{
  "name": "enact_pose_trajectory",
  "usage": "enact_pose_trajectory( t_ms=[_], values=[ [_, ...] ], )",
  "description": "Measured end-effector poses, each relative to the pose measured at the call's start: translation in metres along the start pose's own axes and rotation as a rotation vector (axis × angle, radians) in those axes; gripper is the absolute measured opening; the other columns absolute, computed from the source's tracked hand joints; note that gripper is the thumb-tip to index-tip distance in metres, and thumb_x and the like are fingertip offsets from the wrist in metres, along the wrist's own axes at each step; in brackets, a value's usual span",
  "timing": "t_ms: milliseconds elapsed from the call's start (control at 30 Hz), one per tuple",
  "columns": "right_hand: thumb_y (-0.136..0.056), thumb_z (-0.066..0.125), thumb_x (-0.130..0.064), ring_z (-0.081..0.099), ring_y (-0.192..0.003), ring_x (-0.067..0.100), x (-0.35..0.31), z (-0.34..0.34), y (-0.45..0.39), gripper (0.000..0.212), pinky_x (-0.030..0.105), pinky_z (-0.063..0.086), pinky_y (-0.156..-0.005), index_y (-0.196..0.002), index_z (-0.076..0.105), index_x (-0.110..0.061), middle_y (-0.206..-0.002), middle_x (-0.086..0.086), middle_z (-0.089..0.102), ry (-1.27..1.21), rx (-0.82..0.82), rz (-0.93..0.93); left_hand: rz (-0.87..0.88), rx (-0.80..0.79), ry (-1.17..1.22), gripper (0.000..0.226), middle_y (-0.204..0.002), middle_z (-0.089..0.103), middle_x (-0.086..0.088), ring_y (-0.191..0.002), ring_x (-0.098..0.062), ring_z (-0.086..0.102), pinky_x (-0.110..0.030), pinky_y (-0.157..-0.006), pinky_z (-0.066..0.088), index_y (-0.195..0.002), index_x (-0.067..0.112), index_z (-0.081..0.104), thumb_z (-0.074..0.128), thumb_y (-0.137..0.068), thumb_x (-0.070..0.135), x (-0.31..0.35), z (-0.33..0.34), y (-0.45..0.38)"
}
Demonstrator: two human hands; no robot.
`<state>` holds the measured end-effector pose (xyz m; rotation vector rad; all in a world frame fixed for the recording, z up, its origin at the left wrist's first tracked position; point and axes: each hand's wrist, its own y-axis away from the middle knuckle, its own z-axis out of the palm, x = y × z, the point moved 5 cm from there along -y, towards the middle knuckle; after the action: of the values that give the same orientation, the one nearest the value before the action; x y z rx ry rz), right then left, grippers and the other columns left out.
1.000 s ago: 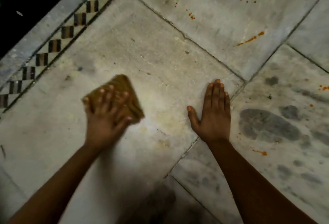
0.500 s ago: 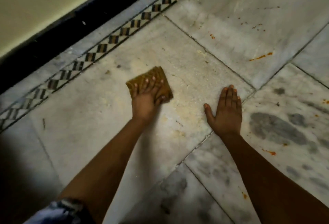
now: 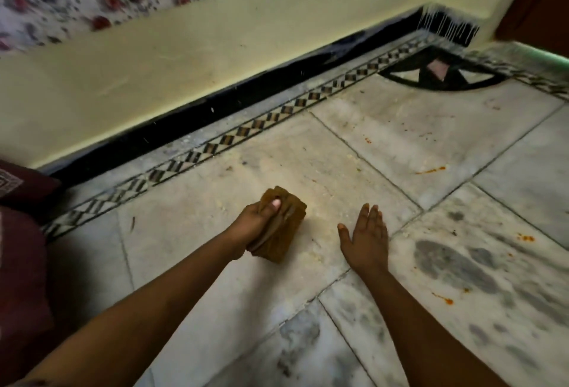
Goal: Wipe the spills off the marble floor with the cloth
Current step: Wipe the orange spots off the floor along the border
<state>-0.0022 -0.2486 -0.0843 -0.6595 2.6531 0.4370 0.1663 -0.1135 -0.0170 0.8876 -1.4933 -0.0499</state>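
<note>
My left hand (image 3: 257,223) grips a folded brown cloth (image 3: 284,232), thumb on top, at the middle of a pale marble slab (image 3: 191,251). My right hand (image 3: 366,239) lies flat on the same slab, fingers straight, a short way right of the cloth. Orange spills mark the slabs to the right: a streak (image 3: 431,169), a small spot (image 3: 367,139), drops (image 3: 525,237) and a smear (image 3: 445,299). Pale smudges and crumbs surround the cloth.
A yellow wall (image 3: 184,63) with a black skirting (image 3: 246,97) runs behind, edged by a checkered floor border (image 3: 246,131). A dark semicircular inlay (image 3: 440,76) lies at the back right. Maroon fabric (image 3: 21,263) fills the left edge.
The view has tilted up, bringing the wall into sight. My left hand went from pressing flat on the cloth to gripping it bunched up, nearer the right hand. My right hand stayed planted.
</note>
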Motion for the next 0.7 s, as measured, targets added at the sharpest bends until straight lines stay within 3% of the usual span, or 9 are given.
enact_pose_trajectory(
  t_ms=[100,267,367,500,600,700],
  values=[
    [-0.098,0.031,-0.043,-0.005,-0.146,0.027,-0.004,-0.017,-0.001,0.072,0.036,-0.003,-0.117,-0.148,-0.005,-0.005,-0.157,0.017,-0.007,-0.013,0.018,-0.044,-0.016,0.022,0.061,0.033,-0.093,0.065,-0.001,-0.084,-0.015,0.063,-0.026,-0.068,0.051,-0.104,0.018,0.059,0.040,-0.096,0.044,0.033,0.003,0.008],
    [-0.090,0.016,-0.052,-0.006,-0.146,0.025,0.007,-0.066,-0.012,0.078,0.034,-0.005,-0.116,-0.149,-0.004,-0.006,-0.157,0.016,-0.006,-0.002,0.044,-0.090,0.014,0.092,0.050,0.039,-0.105,0.063,-0.011,-0.083,-0.019,0.062,-0.029,-0.067,0.050,-0.112,0.013,0.057,0.041,-0.095,0.045,0.088,0.023,0.005],
    [-0.081,0.011,-0.053,-0.003,-0.146,0.026,0.026,-0.096,-0.024,0.084,0.036,-0.004,-0.116,-0.149,-0.001,-0.005,-0.157,0.016,-0.003,0.049,0.096,-0.087,0.031,0.103,0.019,0.033,-0.104,0.059,-0.008,-0.085,-0.021,0.059,-0.033,-0.076,0.047,-0.110,0.017,0.053,0.041,-0.096,0.044,0.111,0.039,0.005],
    [-0.098,0.026,-0.046,-0.002,-0.146,0.026,0.049,-0.112,-0.033,0.071,0.036,-0.003,-0.116,-0.149,0.000,-0.004,-0.157,0.017,-0.002,0.049,0.110,-0.015,0.084,0.102,-0.067,0.039,-0.104,0.057,-0.007,-0.087,-0.021,0.057,-0.034,-0.080,0.044,-0.121,0.013,0.052,0.042,-0.096,0.041,0.133,0.052,-0.008],
    [-0.090,0.013,-0.053,-0.005,-0.146,0.025,0.064,-0.107,-0.033,0.077,0.036,-0.005,-0.116,-0.149,-0.004,-0.005,-0.158,0.015,-0.005,0.090,0.084,0.009,0.146,0.098,-0.117,0.036,-0.104,0.058,-0.005,-0.086,-0.019,0.058,-0.034,-0.082,0.044,-0.120,0.016,0.053,0.043,-0.096,0.042,0.142,0.063,-0.029],
    [-0.079,0.005,-0.052,-0.008,-0.146,0.025,0.087,-0.097,-0.038,0.084,0.035,-0.006,-0.116,-0.148,-0.006,-0.005,-0.157,0.015,-0.009,0.132,0.075,0.034,0.213,0.120,-0.183,0.039,-0.118,0.061,-0.011,-0.103,-0.028,0.058,-0.040,-0.092,0.047,-0.123,0.018,0.055,0.047,-0.094,0.043,0.138,0.075,-0.069]
  ],
)
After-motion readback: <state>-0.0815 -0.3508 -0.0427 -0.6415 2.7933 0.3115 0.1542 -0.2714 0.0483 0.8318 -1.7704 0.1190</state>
